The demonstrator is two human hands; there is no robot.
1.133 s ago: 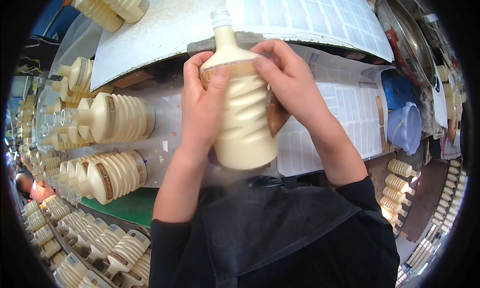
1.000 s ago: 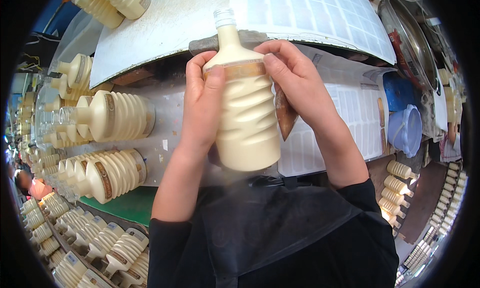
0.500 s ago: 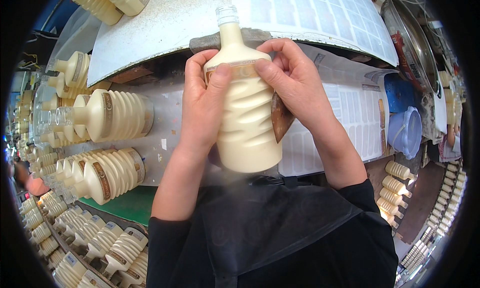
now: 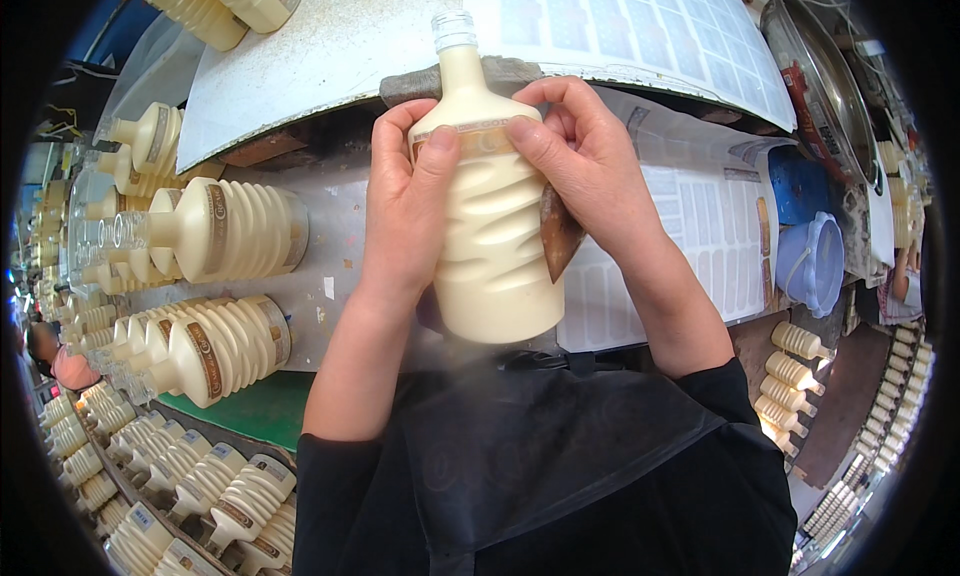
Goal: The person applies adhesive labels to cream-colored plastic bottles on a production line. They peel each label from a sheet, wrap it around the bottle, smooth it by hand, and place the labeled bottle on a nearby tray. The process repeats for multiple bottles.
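A cream-coloured bottle (image 4: 500, 266) with a wavy ridged body and a clear neck lies in front of me, neck pointing away. My left hand (image 4: 408, 181) grips its left shoulder, and my right hand (image 4: 590, 166) grips the right one. Both thumbs press on a brownish label band (image 4: 486, 136) just below the shoulder. Under the neck sits a worn grey block (image 4: 410, 86). A brown pointed piece (image 4: 560, 236), perhaps wood, shows against the bottle's right side, below my right hand. The bottle's underside is hidden.
Similar bottles (image 4: 240, 231) lie in rows on the left, with more at lower left and lower right. Label sheets (image 4: 690, 216) cover the right of the table. A pale blue bucket (image 4: 815, 266) stands beyond them. Across the far side runs a raised white board (image 4: 340, 56).
My right thumb has shifted very slightly left along the label band. The bottle and my left hand are almost unmoved.
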